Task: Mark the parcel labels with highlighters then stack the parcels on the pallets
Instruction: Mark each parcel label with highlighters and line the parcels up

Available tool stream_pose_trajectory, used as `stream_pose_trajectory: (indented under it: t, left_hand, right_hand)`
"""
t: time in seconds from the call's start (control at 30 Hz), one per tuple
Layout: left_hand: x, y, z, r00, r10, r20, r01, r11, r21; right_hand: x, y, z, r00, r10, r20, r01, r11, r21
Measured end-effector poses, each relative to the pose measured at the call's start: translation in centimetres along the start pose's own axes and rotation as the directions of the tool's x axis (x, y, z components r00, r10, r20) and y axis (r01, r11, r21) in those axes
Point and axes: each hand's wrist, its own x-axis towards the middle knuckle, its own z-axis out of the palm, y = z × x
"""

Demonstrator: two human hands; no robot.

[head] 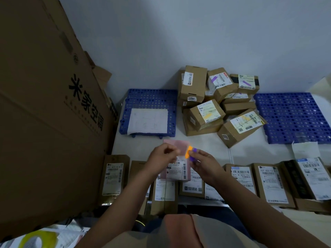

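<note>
— Two highlighters: where?
— Your right hand [204, 163] grips the orange highlighter [188, 152] and purple highlighter [193, 154] above the pink parcel [176, 169]; your left hand [162, 156] is curled, contents unclear.
— Any writing?
— "7202" on a stacked box [192, 85].

Both hands [162, 156] [203, 164] raised, fingers curled

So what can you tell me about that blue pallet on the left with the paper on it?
The left pallet is a blue, plastic-looking square grid pierced with rows of round holes, lying flat on the pale floor near the wall. A white sheet with faint scribbles covers its near part. No parcels sit on it. The parcel pile lies just to its right, a big carton to its left.
</note>
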Motion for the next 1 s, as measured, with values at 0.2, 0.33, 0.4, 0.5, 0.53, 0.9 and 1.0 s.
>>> stream_pose_trajectory:
  t: [0.2, 0.33, 0.4, 0.5, 0.53, 0.9, 1.0]
  left_hand:
    - [0.5, -0.6, 1.6, 1.000, -0.012, -0.001, 0.012, 0.996, -0.093]
    - [0.8, -0.6, 1.3, 1.000, -0.007, -0.017, 0.006, 0.996, -0.088]
    - [0.7, -0.5, 1.1, 0.999, 0.017, -0.028, -0.019, 0.997, -0.075]
    - [0.8, -0.5, 0.8, 0.998, 0.052, -0.028, -0.053, 0.998, -0.032]
    - [0.8, -0.5, 0.8, 0.998, 0.058, -0.022, -0.059, 0.998, -0.016]
    - [0.9, 0.0, -1.4, 0.994, 0.071, -0.082, -0.073, 0.997, -0.018]
    - [0.7, -0.3, -3.4, 0.992, 0.113, -0.058, -0.105, 0.987, 0.118]
  right_hand:
    - [-0.6, -0.2, 1.2, 0.993, -0.076, 0.090, 0.082, 0.994, -0.067]
    - [-0.6, -0.2, 1.4, 0.985, -0.123, 0.117, 0.135, 0.985, -0.104]
    - [-0.5, -0.1, 1.4, 0.981, -0.147, 0.129, 0.162, 0.980, -0.116]
    - [-0.3, -0.1, 1.4, 0.976, -0.167, 0.142, 0.187, 0.972, -0.140]
    - [-0.3, -0.1, 1.4, 0.975, -0.169, 0.145, 0.189, 0.972, -0.141]
    - [0.5, -0.2, 0.6, 0.987, -0.160, -0.001, 0.159, 0.980, -0.121]
    - [1.0, -0.2, -0.2, 0.990, -0.128, -0.059, 0.122, 0.987, -0.101]
